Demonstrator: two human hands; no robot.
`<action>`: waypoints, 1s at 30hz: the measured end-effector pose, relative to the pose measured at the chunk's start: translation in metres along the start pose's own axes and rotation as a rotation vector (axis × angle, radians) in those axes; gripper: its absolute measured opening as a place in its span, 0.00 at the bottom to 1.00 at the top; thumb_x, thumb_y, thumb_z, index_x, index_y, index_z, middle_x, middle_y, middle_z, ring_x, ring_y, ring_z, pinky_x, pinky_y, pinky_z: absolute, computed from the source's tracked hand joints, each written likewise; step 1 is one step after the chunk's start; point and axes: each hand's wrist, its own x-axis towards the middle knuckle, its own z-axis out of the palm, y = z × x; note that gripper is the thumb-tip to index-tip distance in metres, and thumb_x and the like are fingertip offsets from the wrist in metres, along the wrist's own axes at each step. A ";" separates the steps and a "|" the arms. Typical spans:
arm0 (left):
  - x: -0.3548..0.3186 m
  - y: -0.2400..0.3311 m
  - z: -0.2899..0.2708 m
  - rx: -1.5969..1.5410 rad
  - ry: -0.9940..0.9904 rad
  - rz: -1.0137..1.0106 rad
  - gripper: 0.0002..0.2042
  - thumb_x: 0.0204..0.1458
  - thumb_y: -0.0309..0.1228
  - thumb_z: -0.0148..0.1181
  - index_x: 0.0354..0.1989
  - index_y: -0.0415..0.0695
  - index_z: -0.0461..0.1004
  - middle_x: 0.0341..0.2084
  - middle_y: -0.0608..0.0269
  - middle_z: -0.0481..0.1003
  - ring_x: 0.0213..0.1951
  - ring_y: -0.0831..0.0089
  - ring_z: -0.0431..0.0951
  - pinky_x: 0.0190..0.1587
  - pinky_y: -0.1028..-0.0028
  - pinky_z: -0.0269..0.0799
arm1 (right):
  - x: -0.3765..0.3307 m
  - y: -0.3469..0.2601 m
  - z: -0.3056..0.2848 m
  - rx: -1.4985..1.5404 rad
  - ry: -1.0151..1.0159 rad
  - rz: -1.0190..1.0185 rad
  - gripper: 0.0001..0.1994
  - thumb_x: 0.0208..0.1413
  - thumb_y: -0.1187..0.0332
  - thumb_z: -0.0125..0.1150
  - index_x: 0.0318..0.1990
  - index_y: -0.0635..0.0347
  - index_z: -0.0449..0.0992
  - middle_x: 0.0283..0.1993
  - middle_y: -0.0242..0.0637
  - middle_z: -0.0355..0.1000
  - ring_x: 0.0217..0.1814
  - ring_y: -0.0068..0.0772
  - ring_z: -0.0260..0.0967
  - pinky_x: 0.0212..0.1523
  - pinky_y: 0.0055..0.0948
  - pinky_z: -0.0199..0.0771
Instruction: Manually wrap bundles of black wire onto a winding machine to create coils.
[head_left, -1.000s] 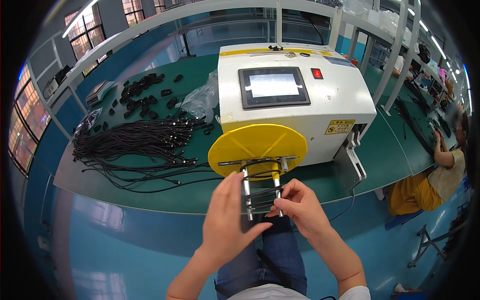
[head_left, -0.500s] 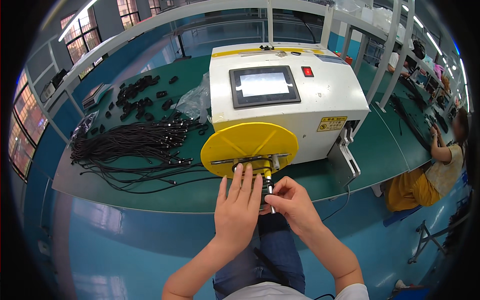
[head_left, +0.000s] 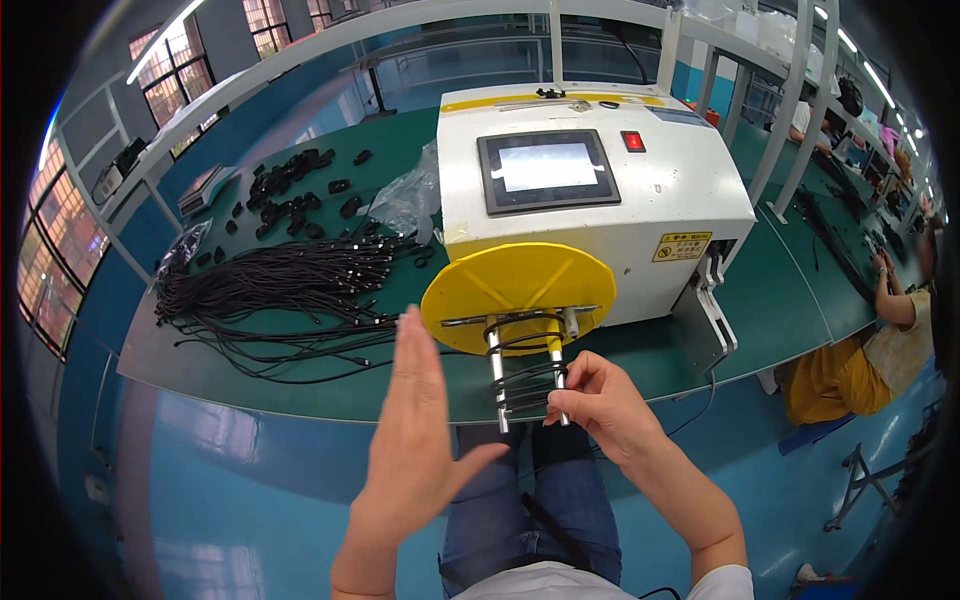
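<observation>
A black cable [head_left: 527, 375] runs in several loose turns around two metal posts that stick out from the yellow disc [head_left: 518, 278] of a white winding machine [head_left: 600, 225]. My right hand [head_left: 598, 405] is closed in a pinch on the cable beside the right post [head_left: 564, 412]; its fingertips partly hide the grip. Left of the left post [head_left: 501, 408], my left hand [head_left: 415, 430] is raised with fingers stretched out and thumb apart, holding nothing. It does not touch the cable.
A bundle of black cables [head_left: 285, 285] lies left on the green table [head_left: 330, 398], with loose black plastic parts [head_left: 290, 190] and a clear plastic bag [head_left: 408, 195] behind. The machine carries a screen [head_left: 548, 170] and red switch [head_left: 633, 141]. A co-worker [head_left: 900, 320] sits far right.
My left hand has moved left, off the disc's posts, and now stands apart. The cable turns, hidden before, show spread along the posts. My right hand keeps its pinch near the right post.
</observation>
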 end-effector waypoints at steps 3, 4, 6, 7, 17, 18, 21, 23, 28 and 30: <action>0.008 0.017 0.019 0.052 -0.110 0.123 0.53 0.29 0.30 0.73 0.65 0.33 0.43 0.65 0.45 0.45 0.66 0.51 0.47 0.66 0.61 0.45 | 0.000 0.000 0.000 0.033 -0.030 -0.001 0.12 0.46 0.82 0.61 0.29 0.58 0.62 0.29 0.34 0.69 0.30 0.28 0.72 0.33 0.23 0.73; 0.011 0.022 0.029 0.050 -0.108 0.127 0.53 0.29 0.30 0.73 0.65 0.33 0.43 0.65 0.45 0.45 0.66 0.51 0.47 0.66 0.61 0.45 | -0.001 0.000 0.000 0.031 -0.027 -0.005 0.12 0.46 0.82 0.61 0.29 0.58 0.62 0.29 0.34 0.69 0.30 0.28 0.72 0.33 0.23 0.73; 0.021 0.030 0.054 0.272 -0.095 0.203 0.50 0.29 0.31 0.72 0.63 0.32 0.47 0.64 0.46 0.49 0.66 0.52 0.48 0.65 0.59 0.45 | 0.001 0.002 0.002 0.017 -0.019 -0.006 0.13 0.45 0.82 0.61 0.29 0.57 0.61 0.30 0.33 0.68 0.30 0.26 0.71 0.33 0.22 0.72; 0.025 0.030 0.062 0.378 -0.092 0.243 0.49 0.30 0.32 0.71 0.63 0.32 0.49 0.63 0.46 0.51 0.66 0.53 0.49 0.65 0.58 0.45 | 0.001 0.002 0.001 0.010 -0.007 -0.006 0.13 0.45 0.82 0.61 0.28 0.57 0.61 0.31 0.32 0.68 0.31 0.24 0.70 0.33 0.22 0.72; 0.031 0.024 0.071 0.359 -0.050 0.208 0.42 0.36 0.32 0.65 0.63 0.36 0.52 0.61 0.49 0.56 0.64 0.56 0.54 0.64 0.57 0.48 | 0.001 0.000 -0.001 -0.012 -0.057 -0.006 0.12 0.46 0.80 0.61 0.27 0.57 0.62 0.30 0.30 0.66 0.31 0.20 0.68 0.34 0.20 0.71; 0.031 0.024 0.073 0.352 -0.060 0.201 0.42 0.36 0.31 0.65 0.63 0.36 0.52 0.61 0.49 0.57 0.64 0.56 0.54 0.64 0.57 0.48 | 0.000 -0.001 -0.001 -0.003 -0.061 -0.007 0.12 0.47 0.80 0.61 0.27 0.57 0.62 0.29 0.29 0.66 0.31 0.20 0.68 0.34 0.20 0.71; 0.032 0.027 0.073 0.341 -0.069 0.189 0.40 0.37 0.30 0.64 0.62 0.35 0.53 0.60 0.49 0.57 0.64 0.56 0.54 0.63 0.58 0.49 | 0.000 0.001 -0.003 0.018 -0.062 -0.020 0.11 0.47 0.80 0.61 0.27 0.57 0.63 0.29 0.29 0.66 0.31 0.20 0.68 0.34 0.19 0.70; 0.032 0.029 0.074 0.323 -0.063 0.161 0.38 0.40 0.27 0.62 0.62 0.34 0.53 0.59 0.49 0.58 0.63 0.55 0.55 0.63 0.58 0.50 | 0.000 0.005 -0.005 0.027 -0.061 -0.024 0.11 0.47 0.79 0.61 0.27 0.57 0.63 0.29 0.29 0.66 0.31 0.19 0.68 0.33 0.18 0.69; 0.034 0.021 0.086 0.461 0.017 0.138 0.32 0.45 0.23 0.56 0.61 0.32 0.54 0.57 0.46 0.60 0.61 0.55 0.59 0.62 0.58 0.54 | 0.006 0.014 -0.007 -0.080 0.013 -0.098 0.09 0.48 0.79 0.61 0.29 0.58 0.65 0.30 0.30 0.68 0.30 0.19 0.67 0.34 0.18 0.69; 0.033 0.021 0.084 0.464 0.044 0.135 0.29 0.46 0.21 0.52 0.60 0.32 0.56 0.56 0.45 0.61 0.59 0.55 0.61 0.61 0.59 0.57 | 0.011 0.018 -0.011 -0.084 0.056 -0.266 0.07 0.48 0.79 0.60 0.32 0.62 0.68 0.32 0.30 0.69 0.31 0.20 0.68 0.34 0.18 0.69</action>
